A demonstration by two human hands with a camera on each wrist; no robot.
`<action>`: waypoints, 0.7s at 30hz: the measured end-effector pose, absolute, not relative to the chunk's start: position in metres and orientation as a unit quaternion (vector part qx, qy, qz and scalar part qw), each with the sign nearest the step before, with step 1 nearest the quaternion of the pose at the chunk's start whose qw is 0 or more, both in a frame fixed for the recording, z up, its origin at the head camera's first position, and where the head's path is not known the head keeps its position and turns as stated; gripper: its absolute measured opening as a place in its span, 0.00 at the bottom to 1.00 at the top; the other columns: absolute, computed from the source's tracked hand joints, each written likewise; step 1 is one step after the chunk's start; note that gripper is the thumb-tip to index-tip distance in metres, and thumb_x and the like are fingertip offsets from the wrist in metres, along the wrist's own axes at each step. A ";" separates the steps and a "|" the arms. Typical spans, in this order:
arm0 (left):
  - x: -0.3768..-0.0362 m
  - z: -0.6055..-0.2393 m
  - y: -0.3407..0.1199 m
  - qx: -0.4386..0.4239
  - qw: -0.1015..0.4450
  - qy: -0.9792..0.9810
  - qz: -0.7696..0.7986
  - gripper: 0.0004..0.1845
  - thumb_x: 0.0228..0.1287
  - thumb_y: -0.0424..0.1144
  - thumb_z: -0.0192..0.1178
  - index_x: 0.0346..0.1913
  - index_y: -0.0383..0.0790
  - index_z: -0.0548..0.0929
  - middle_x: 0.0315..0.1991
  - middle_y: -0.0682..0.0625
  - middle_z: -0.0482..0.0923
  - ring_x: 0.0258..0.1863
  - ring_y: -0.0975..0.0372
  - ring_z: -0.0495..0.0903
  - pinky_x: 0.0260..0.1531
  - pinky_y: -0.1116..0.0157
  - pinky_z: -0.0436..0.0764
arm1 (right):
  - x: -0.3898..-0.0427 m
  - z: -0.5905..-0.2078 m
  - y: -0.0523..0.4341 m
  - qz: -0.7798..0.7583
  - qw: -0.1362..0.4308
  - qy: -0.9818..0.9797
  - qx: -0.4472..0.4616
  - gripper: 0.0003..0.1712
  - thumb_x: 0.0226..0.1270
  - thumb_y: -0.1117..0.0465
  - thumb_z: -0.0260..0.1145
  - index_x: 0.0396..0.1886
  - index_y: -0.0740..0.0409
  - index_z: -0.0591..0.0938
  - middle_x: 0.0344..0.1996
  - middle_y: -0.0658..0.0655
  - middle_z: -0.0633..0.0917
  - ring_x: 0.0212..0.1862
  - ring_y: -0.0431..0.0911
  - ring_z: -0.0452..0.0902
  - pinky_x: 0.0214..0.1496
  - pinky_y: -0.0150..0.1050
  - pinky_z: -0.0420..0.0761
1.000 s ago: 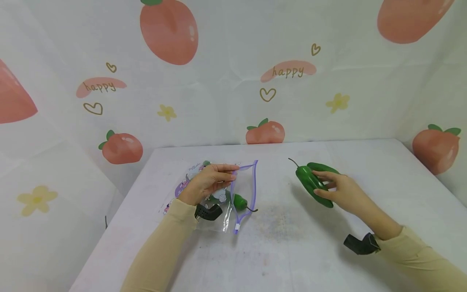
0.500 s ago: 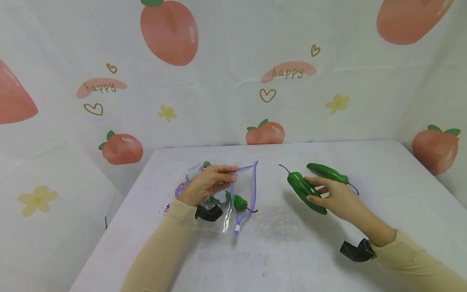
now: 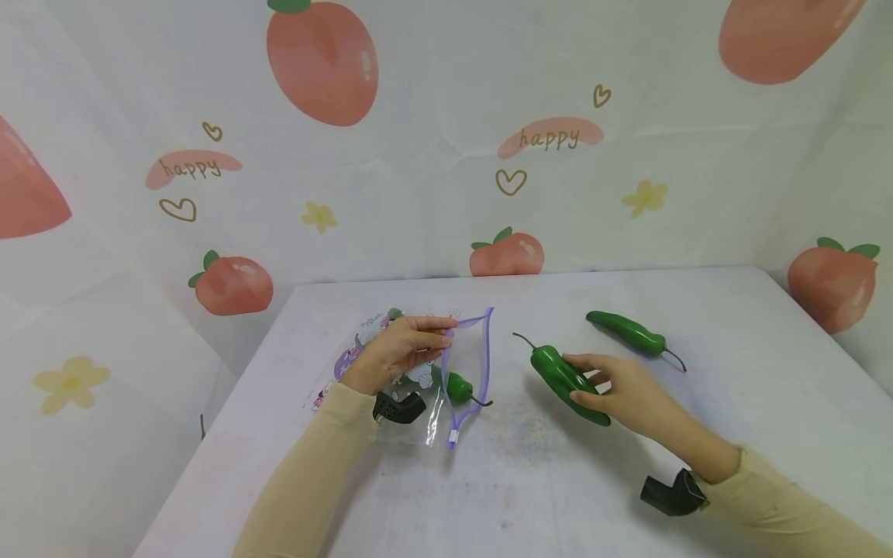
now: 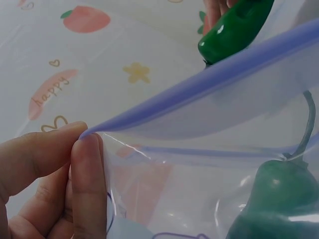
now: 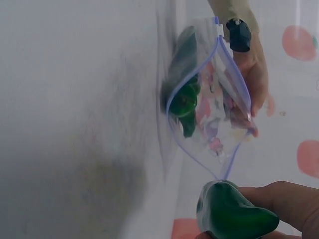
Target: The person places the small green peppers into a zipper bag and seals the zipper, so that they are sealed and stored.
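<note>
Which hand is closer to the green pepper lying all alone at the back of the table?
Right. The right hand holds another pepper just in front of the lone pepper; the left hand is far across the table, pinching the zip bag open.

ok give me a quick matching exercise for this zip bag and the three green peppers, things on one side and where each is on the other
Things:
1. zip bag
2. pepper with its stem toward the bag
3. pepper at the bag's bottom
4. far pepper

Places:
A. lying alone on the table
B. gripped by the right hand
C. rim pinched open by the left hand
D. inside the clear plastic

Pairs: 1-C, 2-B, 3-D, 4-A
</note>
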State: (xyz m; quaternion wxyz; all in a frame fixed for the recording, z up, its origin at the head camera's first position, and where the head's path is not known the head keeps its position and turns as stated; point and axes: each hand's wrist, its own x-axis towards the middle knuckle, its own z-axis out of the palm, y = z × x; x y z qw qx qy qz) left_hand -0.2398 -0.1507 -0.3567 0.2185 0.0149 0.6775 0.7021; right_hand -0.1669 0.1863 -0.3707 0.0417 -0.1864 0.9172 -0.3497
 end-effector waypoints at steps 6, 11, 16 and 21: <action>-0.240 -0.357 -0.151 0.013 0.218 0.676 0.704 0.21 0.61 0.26 0.62 0.59 0.31 0.78 0.37 0.55 0.82 0.32 0.67 0.80 0.38 0.73 0.82 | -0.165 -0.374 0.178 -0.353 0.051 0.915 -0.189 0.32 0.59 0.59 0.72 0.63 0.58 0.76 0.50 0.60 0.83 0.45 0.52 0.83 0.34 0.35 0.83; -0.239 -0.356 -0.151 0.014 0.215 0.675 0.706 0.21 0.61 0.26 0.62 0.59 0.30 0.78 0.38 0.55 0.82 0.33 0.67 0.80 0.38 0.73 0.82 | -0.164 -0.377 0.171 -0.360 0.055 0.908 -0.208 0.30 0.59 0.61 0.72 0.62 0.59 0.77 0.51 0.60 0.83 0.44 0.50 0.83 0.32 0.32 0.81; -0.240 -0.357 -0.151 0.014 0.216 0.673 0.707 0.21 0.61 0.25 0.61 0.59 0.29 0.78 0.37 0.55 0.83 0.32 0.68 0.80 0.37 0.73 0.82 | -0.164 -0.378 0.164 -0.364 0.061 0.902 -0.225 0.29 0.59 0.61 0.72 0.61 0.59 0.78 0.51 0.61 0.83 0.43 0.50 0.83 0.31 0.30 0.80; -0.240 -0.357 -0.151 0.015 0.218 0.674 0.705 0.22 0.61 0.25 0.62 0.60 0.28 0.77 0.37 0.54 0.82 0.32 0.67 0.80 0.37 0.73 0.82 | -0.163 -0.380 0.159 -0.368 0.062 0.897 -0.238 0.28 0.59 0.61 0.72 0.60 0.60 0.79 0.51 0.63 0.83 0.42 0.50 0.83 0.31 0.30 0.80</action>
